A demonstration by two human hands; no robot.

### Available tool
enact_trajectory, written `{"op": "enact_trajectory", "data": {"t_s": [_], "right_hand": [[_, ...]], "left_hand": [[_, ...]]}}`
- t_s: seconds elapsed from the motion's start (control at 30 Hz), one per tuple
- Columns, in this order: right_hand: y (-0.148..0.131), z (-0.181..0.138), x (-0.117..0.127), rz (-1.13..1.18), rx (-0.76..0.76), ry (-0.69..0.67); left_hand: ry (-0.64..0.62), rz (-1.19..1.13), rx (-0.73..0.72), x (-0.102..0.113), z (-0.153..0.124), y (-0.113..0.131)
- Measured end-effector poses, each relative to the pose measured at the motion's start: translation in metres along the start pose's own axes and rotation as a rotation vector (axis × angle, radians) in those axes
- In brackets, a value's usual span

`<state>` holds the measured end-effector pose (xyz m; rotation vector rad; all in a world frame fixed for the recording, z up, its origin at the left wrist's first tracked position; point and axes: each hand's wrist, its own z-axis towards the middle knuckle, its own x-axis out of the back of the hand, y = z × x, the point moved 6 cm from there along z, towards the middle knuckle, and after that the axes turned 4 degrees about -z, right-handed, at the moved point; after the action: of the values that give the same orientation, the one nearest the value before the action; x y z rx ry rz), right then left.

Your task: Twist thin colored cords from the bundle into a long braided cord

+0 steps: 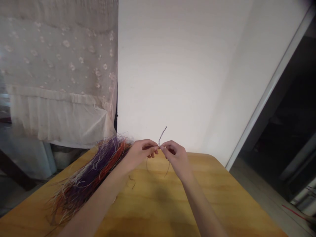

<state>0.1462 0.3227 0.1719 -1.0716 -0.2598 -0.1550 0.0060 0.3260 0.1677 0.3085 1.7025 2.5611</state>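
Observation:
Above the far part of the table, my left hand (146, 148) and my right hand (174, 151) meet in two facing pinches. Between the fingertips they hold the lower end of a thin braided cord (162, 135), dark and pale in colour. Its finished length sticks up and leans a little to the right, with a dark tip. Loose thin strands hang below both hands. Beside my left forearm lies a large bundle of fibre strands (98, 168) in purple, orange and white.
A short loose strand (132, 182) lies on the wooden table (153, 214). Behind the table stands a white wall (177, 72). A lace curtain (59, 65) hangs at the left, and a dark doorway (283, 108) opens at the right.

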Motion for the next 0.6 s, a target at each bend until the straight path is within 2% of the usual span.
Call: {"op": "enact_trajectory", "data": {"t_s": [0.2,0.37,0.47,0.6], "right_hand": [[0.001,0.003,-0.001,0.059,0.026,0.014],[0.007,0.003,-0.002,0.115,0.007,0.032],[0.012,0.004,-0.003,0.152,-0.016,0.05],[0.016,0.004,-0.006,0.204,-0.047,0.052]], "left_hand": [[-0.073,0.003,0.067,-0.003,-0.001,-0.005],[-0.075,0.143,0.035,-0.004,-0.002,-0.002],[-0.008,0.338,-0.032,-0.005,-0.004,0.003],[0.144,0.695,-0.123,-0.007,-0.013,0.017]]}}
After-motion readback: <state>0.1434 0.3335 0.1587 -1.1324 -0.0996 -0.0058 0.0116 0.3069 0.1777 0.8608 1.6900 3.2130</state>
